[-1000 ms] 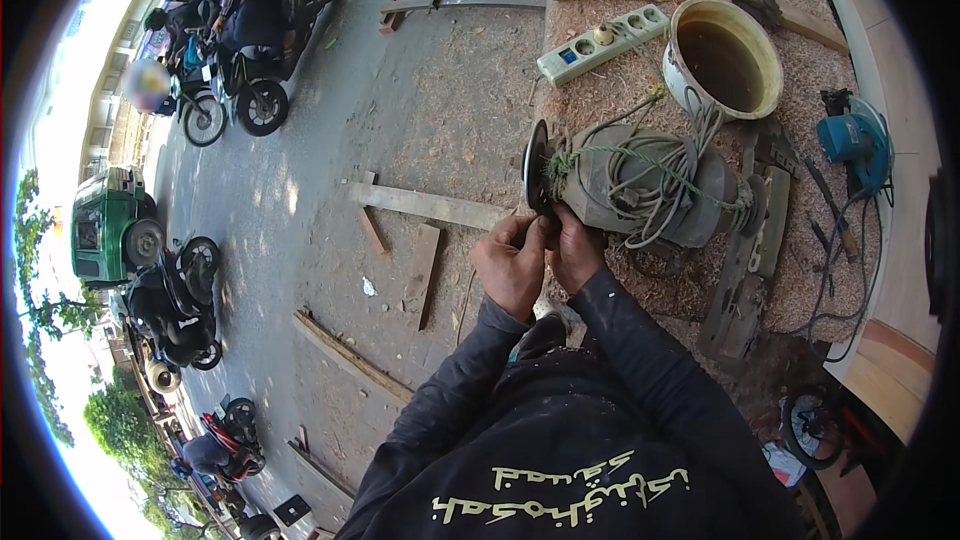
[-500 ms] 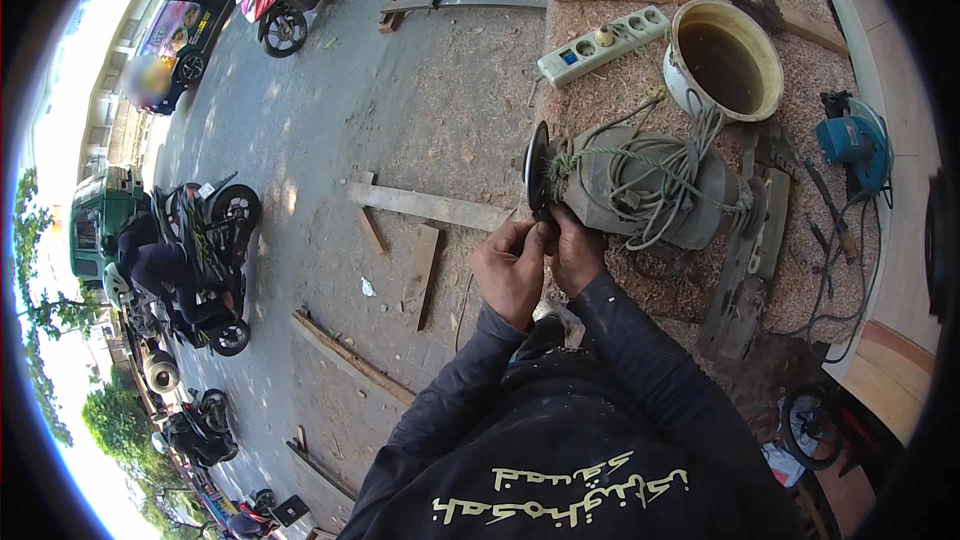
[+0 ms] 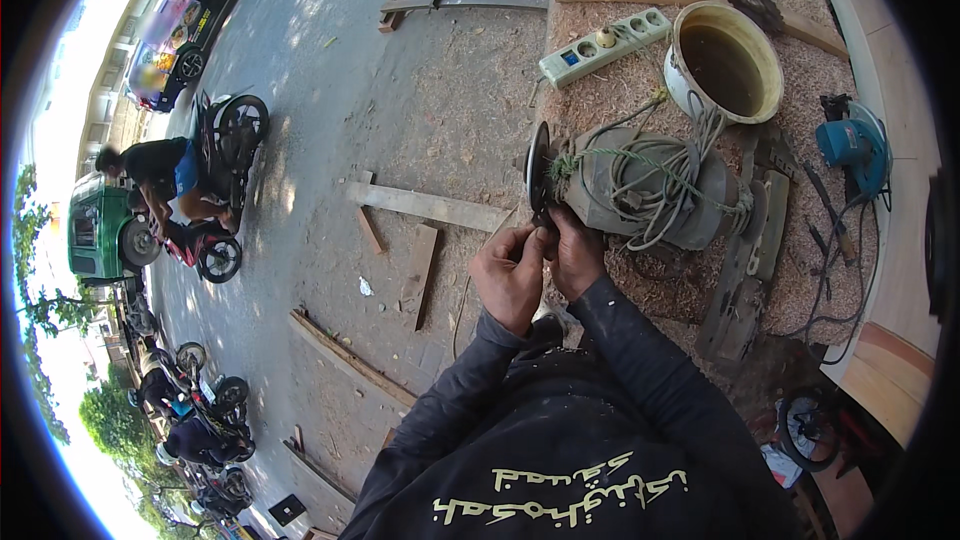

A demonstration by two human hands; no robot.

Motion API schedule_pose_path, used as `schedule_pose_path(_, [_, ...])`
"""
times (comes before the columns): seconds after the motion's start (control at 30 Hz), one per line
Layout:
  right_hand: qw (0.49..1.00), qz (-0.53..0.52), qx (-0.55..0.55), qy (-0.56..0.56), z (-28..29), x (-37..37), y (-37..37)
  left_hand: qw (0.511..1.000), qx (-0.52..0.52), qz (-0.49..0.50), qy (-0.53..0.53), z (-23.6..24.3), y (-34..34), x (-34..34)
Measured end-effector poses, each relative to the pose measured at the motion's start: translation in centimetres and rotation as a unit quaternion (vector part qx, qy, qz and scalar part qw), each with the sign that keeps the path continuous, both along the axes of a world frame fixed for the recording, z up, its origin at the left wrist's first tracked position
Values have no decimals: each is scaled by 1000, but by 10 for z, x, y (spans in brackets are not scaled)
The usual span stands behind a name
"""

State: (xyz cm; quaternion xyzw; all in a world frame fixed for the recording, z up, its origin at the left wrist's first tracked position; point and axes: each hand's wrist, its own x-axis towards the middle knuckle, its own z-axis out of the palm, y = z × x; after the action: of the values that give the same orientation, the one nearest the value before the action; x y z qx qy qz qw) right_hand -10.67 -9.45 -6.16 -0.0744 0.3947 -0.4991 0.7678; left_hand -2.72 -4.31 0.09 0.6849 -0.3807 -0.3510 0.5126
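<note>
A grey electric motor (image 3: 650,202) lies on the sawdust in front of me, with grey cord (image 3: 672,178) and green rope (image 3: 628,152) coiled over it. A thin dark disc (image 3: 538,165) stands upright at its left end. Just below the disc's lower edge, my left hand (image 3: 508,275) and my right hand (image 3: 577,258) are together, fingertips pinched and touching. Whatever they grip there is small, dark and mostly hidden by the fingers. My right hand is close under the motor's left end.
Behind the motor are a bucket (image 3: 678,68) of brown water, a power strip (image 3: 582,55) and a toothed saw blade (image 3: 752,6). At right lies a blue circular saw (image 3: 850,143) with its cable. Wooden boards (image 3: 350,358) lie left, beside a street with motorcycles (image 3: 210,240).
My hands stay pinched in nearly the same place below the disc. On the street, motorcycles have moved, and a red one with riders now passes at left.
</note>
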Motion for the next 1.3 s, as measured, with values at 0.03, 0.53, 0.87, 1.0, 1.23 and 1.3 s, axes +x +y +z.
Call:
schedule_pose_path(0.03, [1000,0,0,0,1,0,0,1000,0,0,0,0,0,0])
schedule_pose_path(0.53, [999,3,-39,19,12,0,4,1000,14,-8,-12,8,8,0])
schedule_pose_path(0.87, [998,14,-60,24,20,-1,7,1000,8,-3,-17,-1,16,3])
schedule_pose_path(1.0, [997,20,-66,22,20,-1,8,1000,8,-2,-7,-2,18,4])
schedule_pose_path(1.23, [997,31,-55,33,30,-2,10,1000,26,5,4,9,22,1])
schedule_pose_path(1.3, [997,35,-66,36,28,-2,11,1000,5,-5,6,7,22,2])
